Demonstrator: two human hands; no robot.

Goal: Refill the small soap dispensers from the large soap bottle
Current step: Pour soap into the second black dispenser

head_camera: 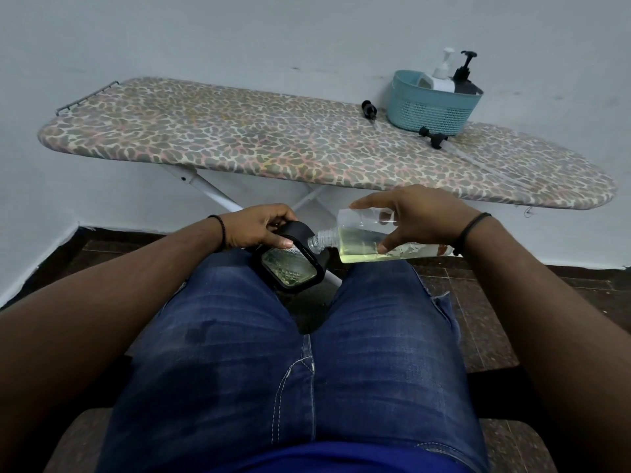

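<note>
Over the knees, the right hand (420, 213) grips a tilted clear plastic bottle of yellow-green soap (368, 238), its open neck touching the black-framed square glass dispenser (293, 264); the left hand (256, 228) curls round the dispenser's top edge; behind, the long leopard-patterned ironing board (273, 145) lies mostly bare.

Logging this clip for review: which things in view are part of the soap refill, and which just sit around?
In use: large soap bottle, tipped, in right hand; black dispenser in left hand.
Idle: blue basket, white pump bottle, black pump bottle, loose pump heads, ironing board.
</note>
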